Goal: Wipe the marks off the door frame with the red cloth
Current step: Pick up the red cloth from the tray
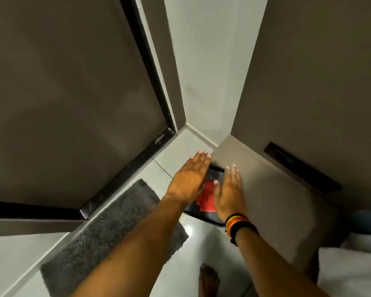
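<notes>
— Forearms first, both stretched out low: left hand point(187, 179) flat with fingers straight, right hand point(229, 191) the same, palm down, a striped wristband point(237, 221) on it. Neither grips anything.

— And the red cloth point(207, 197)?

— On the floor point(180, 153), lying in a black tray point(201, 215) that sits between the two hands, tight against the foot of the brown panel point(266, 189). Cloth untouched, I'd say; nothing wiped yet.

— What's around it?

— A grey mat point(116, 228) just beside the tray, toward the dark door point(62, 93). Beyond that, the door frame point(159, 86) with its black strip rising out of the corner. I can't make out the marks from here.

— What could go wrong?

— Tiles look glossy. Snatch at the cloth and the tray may skid away. And there's a bare foot point(209, 279) on that shiny floor, so leaning this far forward risks a slip.
</notes>
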`<state>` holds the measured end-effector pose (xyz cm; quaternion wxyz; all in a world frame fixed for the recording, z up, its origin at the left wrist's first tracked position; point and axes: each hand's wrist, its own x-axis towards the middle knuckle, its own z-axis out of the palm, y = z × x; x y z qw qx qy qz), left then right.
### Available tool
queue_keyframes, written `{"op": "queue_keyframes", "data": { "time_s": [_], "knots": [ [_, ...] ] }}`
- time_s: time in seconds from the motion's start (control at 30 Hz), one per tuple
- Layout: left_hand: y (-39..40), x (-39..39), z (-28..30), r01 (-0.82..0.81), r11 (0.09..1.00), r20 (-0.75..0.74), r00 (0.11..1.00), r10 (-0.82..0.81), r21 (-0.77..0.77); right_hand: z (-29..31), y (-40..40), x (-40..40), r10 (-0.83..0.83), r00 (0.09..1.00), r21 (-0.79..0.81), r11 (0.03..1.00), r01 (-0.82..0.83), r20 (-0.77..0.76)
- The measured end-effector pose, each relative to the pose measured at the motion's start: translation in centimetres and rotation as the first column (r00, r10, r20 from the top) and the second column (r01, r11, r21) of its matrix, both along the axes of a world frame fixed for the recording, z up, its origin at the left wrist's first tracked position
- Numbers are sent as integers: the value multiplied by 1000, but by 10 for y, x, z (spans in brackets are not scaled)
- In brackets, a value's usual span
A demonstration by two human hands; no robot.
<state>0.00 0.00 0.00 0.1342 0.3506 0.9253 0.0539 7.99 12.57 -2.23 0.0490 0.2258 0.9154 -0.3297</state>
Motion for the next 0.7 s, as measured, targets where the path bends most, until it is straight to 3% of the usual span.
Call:
{"op": "queue_keyframes", "data": {
  "time_s": [0.2,0.43,0.7],
  "knots": [
    [-1,4,-85,-62,985,226,969,98,-162,-88,-4,8,-42,984,-76,995,56,174],
    [16,-9,-157,-118,984,230,962,148,-136,-152,5,-12,-265,910,-175,927,332,319],
    [17,-13,-187,-266,960,128,953,275,-86,-175,4,-23,-378,847,-200,859,471,375]
  ]
}}
